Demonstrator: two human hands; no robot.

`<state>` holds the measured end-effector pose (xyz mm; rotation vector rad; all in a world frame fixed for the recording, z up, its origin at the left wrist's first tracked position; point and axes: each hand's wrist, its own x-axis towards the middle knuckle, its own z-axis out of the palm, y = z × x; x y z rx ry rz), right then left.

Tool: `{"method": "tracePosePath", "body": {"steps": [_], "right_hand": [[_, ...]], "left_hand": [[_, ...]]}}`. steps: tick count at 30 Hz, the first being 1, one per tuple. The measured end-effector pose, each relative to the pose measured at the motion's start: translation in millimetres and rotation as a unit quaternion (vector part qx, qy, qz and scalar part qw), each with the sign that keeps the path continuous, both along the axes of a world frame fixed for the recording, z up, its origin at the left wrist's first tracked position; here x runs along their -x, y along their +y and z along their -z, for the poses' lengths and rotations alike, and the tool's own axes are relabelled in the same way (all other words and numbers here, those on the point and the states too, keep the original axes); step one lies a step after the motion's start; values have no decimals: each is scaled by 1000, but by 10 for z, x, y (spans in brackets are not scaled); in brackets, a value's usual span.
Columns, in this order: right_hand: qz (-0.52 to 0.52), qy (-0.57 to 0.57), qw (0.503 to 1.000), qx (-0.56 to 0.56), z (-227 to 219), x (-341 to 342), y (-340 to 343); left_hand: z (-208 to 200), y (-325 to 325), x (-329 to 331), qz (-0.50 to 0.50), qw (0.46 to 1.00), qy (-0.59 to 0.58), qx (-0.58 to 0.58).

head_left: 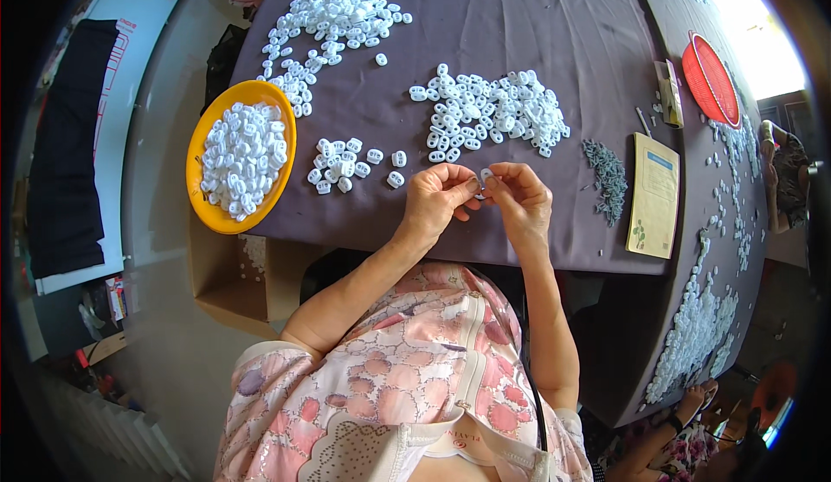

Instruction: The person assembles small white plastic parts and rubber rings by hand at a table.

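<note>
My hands meet at the table's near edge, fingertips almost touching. Between the right thumb and forefinger a small white oval plastic piece (486,173) is pinched; this is my right hand (522,205). My left hand (437,203) is closed in a pinch against it, and what its fingertips hold is mostly hidden. Just beyond lies a heap of white two-holed plastic pieces (537,114). Left of my left hand is a smaller cluster of similar pieces (338,163). A pile of tiny grey-green parts (608,179), too small to name, lies right of my right hand.
An orange-yellow bowl (201,201) full of white pieces sits at the table's left edge, above a cardboard box (221,287). Another heap (342,6) lies far left. A tan booklet-like packet (653,192) and red basket (711,80) are right. Other people's hands (692,400) work lower right.
</note>
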<state>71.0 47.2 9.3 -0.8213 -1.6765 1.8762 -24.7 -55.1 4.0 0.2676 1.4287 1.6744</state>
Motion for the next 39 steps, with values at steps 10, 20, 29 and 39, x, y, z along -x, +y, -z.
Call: {"method": "tracePosePath", "body": {"steps": [10,20,29,39], "right_hand": [[19,2,1000,-24,34,-14,16],[24,-11,998,-50,41,-59,15],[6,-21,959,-284,-54,-77,-27],[-24,-24,938,-344,-62,-108,37]], "left_hand": [[-71,92,-5,-27,999,-1,19],[-51,103,-69,-24,995,-98,-22],[-80,155,-166,-70,983,-166,-27],[-40,181,-213,-53,989,-135,-32]]}}
